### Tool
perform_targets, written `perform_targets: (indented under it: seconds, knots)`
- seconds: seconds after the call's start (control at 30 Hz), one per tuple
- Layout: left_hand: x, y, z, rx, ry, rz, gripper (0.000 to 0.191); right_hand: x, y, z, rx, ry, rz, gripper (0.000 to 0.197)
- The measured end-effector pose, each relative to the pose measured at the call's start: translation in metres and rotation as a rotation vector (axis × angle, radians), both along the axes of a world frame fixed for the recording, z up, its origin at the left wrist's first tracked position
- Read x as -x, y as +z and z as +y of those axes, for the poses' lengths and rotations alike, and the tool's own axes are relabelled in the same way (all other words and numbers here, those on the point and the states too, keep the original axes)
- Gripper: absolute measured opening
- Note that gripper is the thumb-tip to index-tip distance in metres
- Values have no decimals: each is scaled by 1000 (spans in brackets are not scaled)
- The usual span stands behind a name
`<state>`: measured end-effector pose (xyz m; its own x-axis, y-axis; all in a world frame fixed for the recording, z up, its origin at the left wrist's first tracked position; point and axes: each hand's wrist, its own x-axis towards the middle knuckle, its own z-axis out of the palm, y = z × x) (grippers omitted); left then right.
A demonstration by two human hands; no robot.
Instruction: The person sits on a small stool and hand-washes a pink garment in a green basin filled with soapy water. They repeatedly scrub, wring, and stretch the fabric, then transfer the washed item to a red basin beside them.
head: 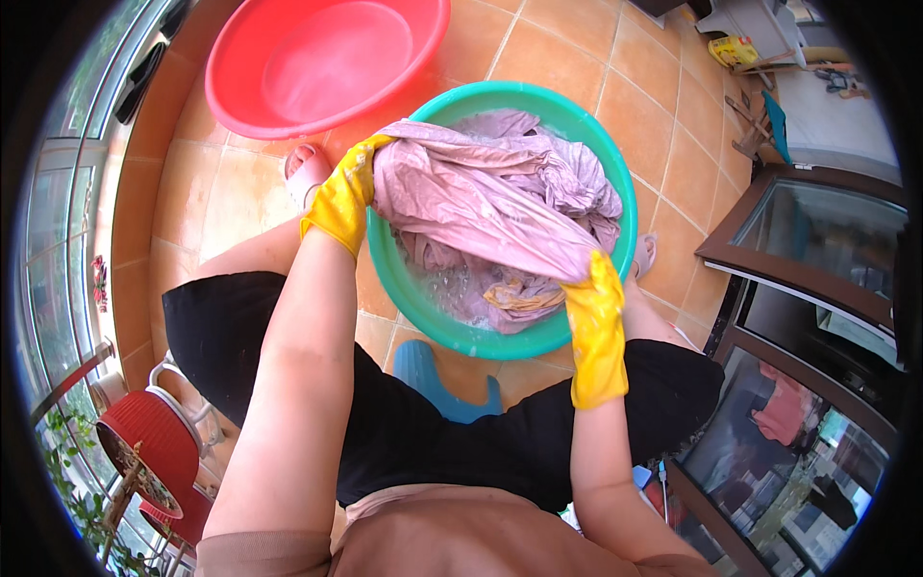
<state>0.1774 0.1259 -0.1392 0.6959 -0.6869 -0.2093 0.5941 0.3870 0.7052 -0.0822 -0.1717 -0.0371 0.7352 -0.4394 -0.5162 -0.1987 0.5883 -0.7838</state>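
Observation:
Wet pink-mauve fabric [476, 195] is stretched between my two hands above a round green plastic basin [501, 350]. In a yellow rubber glove, my left hand [353, 184] grips the fabric's upper left end at the basin's rim. My right hand [597, 317], gloved the same way, holds the other end at the lower right rim. More of the bunched fabric lies in sudsy water [451, 285] inside the basin. A yellowish-orange patch [523, 292] shows on the cloth near the bottom. Both gloves carry bits of foam.
A large red plastic basin [339, 65] stands on the tiled floor [555, 43] beyond the green one. Part of a blue plastic stool [422, 368] shows between my legs. Red plant pots [155, 447] are at left; a brown-framed glass door [815, 238] stands open at right.

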Motion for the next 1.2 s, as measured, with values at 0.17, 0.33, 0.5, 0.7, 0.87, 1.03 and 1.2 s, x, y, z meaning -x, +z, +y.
perform_targets:
  seconds: [0.17, 0.33, 0.5, 0.7, 0.87, 1.03, 1.2]
  knots:
    - [2, -12, -14, -454, 110, -8, 61, -6, 106, 9, 105, -91, -231, 46]
    - [19, 28, -34, -533, 159, 238, 57, -22, 192, -6, 488, -298, -245, 35]
    - [44, 35, -20, -374, 12, 38, 49, -17, 285, -3, 1733, -130, -341, 49]
    - [41, 23, -21, -589, 91, 317, 45, -7, 283, -47, 1764, -40, -444, 48]
    - [42, 52, -26, -342, 260, 332, 43, 36, 185, -79, 1534, 196, -187, 36]
    - [57, 97, -17, -469, 398, 169, 44, 24, 117, 41, 976, 780, 444, 30]
    - [132, 94, -42, -1117, 821, -247, 59, 73, 45, 101, 880, 910, 100, 23]
